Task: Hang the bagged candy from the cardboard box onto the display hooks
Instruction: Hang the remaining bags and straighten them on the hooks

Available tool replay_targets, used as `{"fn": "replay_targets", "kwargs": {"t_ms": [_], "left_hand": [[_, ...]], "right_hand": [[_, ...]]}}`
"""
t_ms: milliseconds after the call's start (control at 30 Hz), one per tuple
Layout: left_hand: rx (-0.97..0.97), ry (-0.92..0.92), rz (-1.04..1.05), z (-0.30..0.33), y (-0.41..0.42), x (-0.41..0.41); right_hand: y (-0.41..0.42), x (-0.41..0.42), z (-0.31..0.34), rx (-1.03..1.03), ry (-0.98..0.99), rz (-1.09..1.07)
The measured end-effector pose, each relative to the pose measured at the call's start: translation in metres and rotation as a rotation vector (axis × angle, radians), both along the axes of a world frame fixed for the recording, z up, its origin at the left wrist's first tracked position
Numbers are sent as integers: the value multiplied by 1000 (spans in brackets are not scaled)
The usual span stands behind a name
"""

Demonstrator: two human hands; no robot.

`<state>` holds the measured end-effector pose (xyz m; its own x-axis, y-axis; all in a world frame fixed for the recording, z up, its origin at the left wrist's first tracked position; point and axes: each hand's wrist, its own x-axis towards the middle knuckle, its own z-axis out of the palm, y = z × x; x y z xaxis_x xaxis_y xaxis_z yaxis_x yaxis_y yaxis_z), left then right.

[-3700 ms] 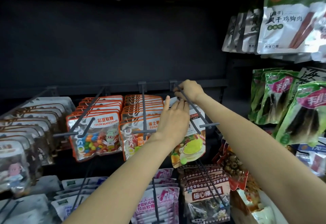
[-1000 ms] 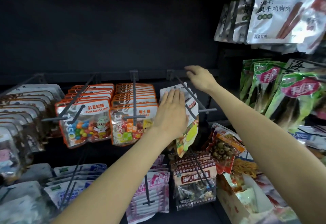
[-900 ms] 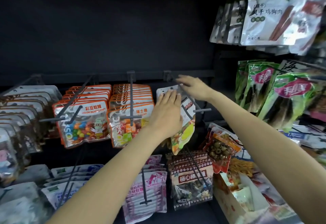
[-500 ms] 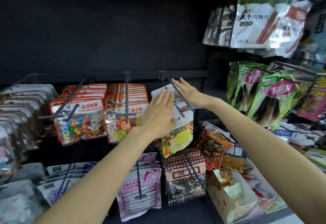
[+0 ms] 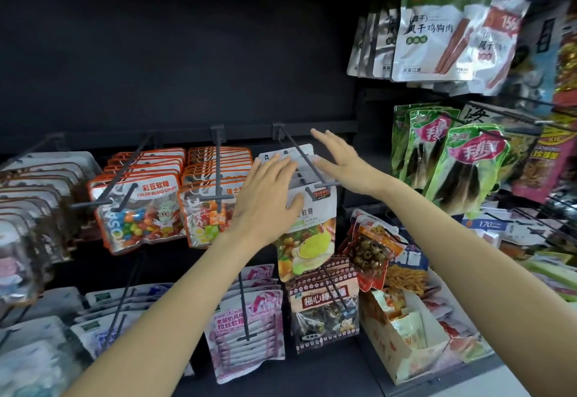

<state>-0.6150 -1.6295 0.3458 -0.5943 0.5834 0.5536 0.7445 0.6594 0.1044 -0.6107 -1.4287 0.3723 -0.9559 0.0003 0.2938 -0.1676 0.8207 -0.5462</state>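
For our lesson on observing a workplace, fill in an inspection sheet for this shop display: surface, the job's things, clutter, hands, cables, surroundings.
Surface: dark back panel with a rail of grey display hooks.
Job's things: fruit candy bags hang on the right-hand hook; open cardboard box at lower right holds more packets.
Clutter: colour-bean candy bags and orange sugar candy bags on neighbouring hooks; plum packets below.
Hands: left hand flat against the front fruit candy bag, fingers straight; right hand open beside the hook, holding nothing.
Cables: nothing seen.
Surroundings: green snack packs and white chicken-strip packs on the right.
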Motion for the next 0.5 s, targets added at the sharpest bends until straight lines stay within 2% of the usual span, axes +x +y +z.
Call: {"fn": "replay_targets", "kwargs": {"t_ms": [67, 167, 267, 333, 400, 500], "left_hand": [[158, -3, -5, -3, -4, 8], [145, 17, 63, -5, -2, 13], [12, 15, 172, 0, 7, 5], [-89, 1, 218, 5, 14, -1], [-177, -47, 232, 7, 21, -5], [-221, -154, 222, 9, 25, -9]], "right_hand": [[4, 8, 7, 29, 140, -41], [2, 15, 10, 164, 219, -82], [-4, 11, 1, 281, 142, -29], [-3, 8, -5, 331, 11, 19], [-1, 6, -9, 359, -97, 64], [-1, 5, -15, 345, -141, 86]]}}
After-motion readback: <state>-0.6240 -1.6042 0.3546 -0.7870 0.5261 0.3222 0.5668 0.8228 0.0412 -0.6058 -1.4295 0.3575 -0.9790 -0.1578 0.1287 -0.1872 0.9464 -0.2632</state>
